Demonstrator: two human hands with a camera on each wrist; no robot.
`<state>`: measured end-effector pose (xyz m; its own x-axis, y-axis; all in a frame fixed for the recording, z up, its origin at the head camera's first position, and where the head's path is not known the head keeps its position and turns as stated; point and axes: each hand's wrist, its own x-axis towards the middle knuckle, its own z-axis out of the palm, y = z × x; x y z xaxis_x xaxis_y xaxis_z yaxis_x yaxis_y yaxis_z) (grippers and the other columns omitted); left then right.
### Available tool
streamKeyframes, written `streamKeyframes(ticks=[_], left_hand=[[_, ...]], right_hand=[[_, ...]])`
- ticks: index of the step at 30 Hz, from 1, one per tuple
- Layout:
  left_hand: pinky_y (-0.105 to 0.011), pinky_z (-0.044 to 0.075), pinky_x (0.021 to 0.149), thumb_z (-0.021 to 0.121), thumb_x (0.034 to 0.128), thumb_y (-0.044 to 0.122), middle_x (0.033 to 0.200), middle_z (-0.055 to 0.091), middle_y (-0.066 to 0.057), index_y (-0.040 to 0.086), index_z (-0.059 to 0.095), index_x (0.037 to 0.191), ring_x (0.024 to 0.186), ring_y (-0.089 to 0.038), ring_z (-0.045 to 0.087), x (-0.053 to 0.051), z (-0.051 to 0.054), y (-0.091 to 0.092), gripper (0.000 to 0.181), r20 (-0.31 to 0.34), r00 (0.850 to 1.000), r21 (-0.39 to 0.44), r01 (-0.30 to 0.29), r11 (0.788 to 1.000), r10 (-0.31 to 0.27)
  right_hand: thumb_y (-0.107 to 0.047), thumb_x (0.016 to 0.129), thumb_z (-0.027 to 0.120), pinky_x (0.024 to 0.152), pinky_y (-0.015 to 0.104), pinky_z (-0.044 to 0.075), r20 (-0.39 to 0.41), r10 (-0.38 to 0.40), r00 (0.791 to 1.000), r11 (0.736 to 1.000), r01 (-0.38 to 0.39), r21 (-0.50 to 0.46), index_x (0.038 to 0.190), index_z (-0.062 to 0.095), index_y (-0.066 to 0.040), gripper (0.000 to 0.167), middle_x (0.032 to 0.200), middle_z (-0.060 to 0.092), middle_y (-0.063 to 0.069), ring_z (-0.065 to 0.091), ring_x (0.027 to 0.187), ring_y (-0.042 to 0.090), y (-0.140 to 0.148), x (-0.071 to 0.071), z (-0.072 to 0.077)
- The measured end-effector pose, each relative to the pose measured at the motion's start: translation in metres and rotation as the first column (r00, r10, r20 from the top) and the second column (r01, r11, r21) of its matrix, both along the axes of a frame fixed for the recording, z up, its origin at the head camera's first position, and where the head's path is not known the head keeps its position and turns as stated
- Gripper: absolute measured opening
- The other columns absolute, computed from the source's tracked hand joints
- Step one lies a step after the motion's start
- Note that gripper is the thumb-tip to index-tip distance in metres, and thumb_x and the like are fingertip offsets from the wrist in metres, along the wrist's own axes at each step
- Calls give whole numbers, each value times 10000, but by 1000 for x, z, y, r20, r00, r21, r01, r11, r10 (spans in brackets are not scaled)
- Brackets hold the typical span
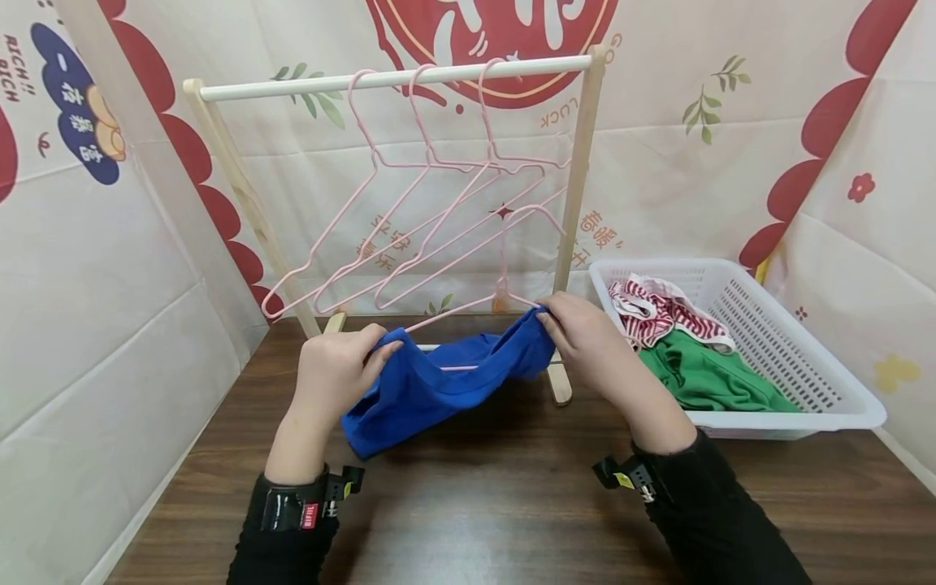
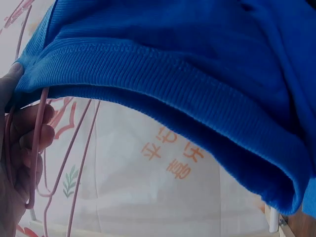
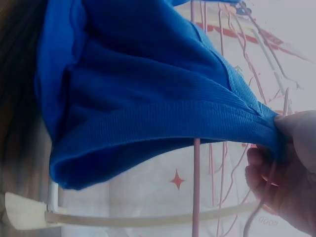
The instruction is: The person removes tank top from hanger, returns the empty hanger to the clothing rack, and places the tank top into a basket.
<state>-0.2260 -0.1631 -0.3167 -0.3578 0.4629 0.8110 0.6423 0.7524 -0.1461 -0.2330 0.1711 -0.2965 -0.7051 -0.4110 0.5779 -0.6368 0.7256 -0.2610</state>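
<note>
A blue garment [image 1: 453, 382] with a ribbed edge is stretched between my two hands above the table. My left hand [image 1: 338, 361] pinches one end of that edge, and my right hand [image 1: 585, 333] pinches the other. A pink hanger [image 1: 468, 306] stands hook upward behind the garment, its lower part going inside the cloth. In the left wrist view, the ribbed band [image 2: 148, 74] hangs open in a curve, and a pink hanger wire [image 2: 38, 133] runs past my curled fingers. Another stretch of wire [image 3: 196, 182] enters the opening in the right wrist view. The garment hides most of the hanger's ends.
Several pink hangers [image 1: 420, 175] hang from the white rail [image 1: 307, 86] of a wooden-legged rack behind my hands. At right stands a white plastic basket [image 1: 812, 349] holding a green garment [image 1: 702, 378] and a red-and-white striped one [image 1: 665, 313].
</note>
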Motion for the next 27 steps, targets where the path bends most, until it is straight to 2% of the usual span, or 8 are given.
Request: streamKeyframes(ticks=[3,5,8,11,16,20,24,27], left_hand=[[-253,208,376,639,942,301,491,450,-5,60,610,816,375,-148,394,0,-1,3,273,10,1000,-1,9,1000,-9],[-257,213,377,614,961,312,488,442,-2,61,602,808,376,-149,396,0,-1,4,294,6,1000,3,12,1000,-12],[-259,225,377,562,991,336,493,450,-3,60,607,812,382,-151,408,1,-1,6,332,1,1000,9,23,1000,-23],[-259,237,377,610,964,307,501,467,-5,58,624,831,390,-151,424,1,0,8,282,3,999,20,34,999,-34],[-272,305,388,715,883,230,556,545,-6,77,693,1037,435,-145,479,1,2,10,218,58,996,55,66,996,-69],[-325,470,491,714,890,190,724,681,-29,111,687,1181,567,-170,617,1,4,11,303,108,987,65,113,991,-120],[-376,542,625,714,887,154,874,727,-53,82,699,1138,692,-188,675,1,6,12,262,120,982,88,133,987,-143],[-384,547,680,702,895,137,934,726,-61,64,701,1116,770,-194,679,0,6,12,233,147,977,119,137,983,-154]], right_hand=[[-121,1026,492,861,449,452,1,9,1000,999,-9,-33,1095,620,3,191,999,617,117,560,926,265,-5,3,3],[-126,1027,493,861,443,456,-4,13,1000,998,-13,-54,1120,626,-1,205,1021,622,115,566,933,258,-8,5,4],[-113,1020,505,840,445,466,-43,20,999,997,-23,-76,1136,628,10,209,1019,621,125,578,916,261,-13,7,7],[-91,1012,514,800,437,472,-101,15,995,996,-24,-89,1143,626,7,198,995,613,122,579,872,256,-16,8,9],[-61,997,535,781,426,469,-171,5,985,992,-26,-123,1125,631,-1,171,972,615,115,571,860,253,-15,11,12],[-27,975,558,744,407,440,-227,5,974,989,-38,-140,1084,641,8,141,881,589,95,540,809,251,-10,13,15],[-7,956,576,679,377,385,-273,23,962,988,-63,-139,1047,644,26,119,795,537,77,476,726,236,-6,13,17],[-11,957,576,695,380,396,-274,25,961,987,-66,-143,1059,650,28,131,821,569,94,492,749,242,-4,14,18]])
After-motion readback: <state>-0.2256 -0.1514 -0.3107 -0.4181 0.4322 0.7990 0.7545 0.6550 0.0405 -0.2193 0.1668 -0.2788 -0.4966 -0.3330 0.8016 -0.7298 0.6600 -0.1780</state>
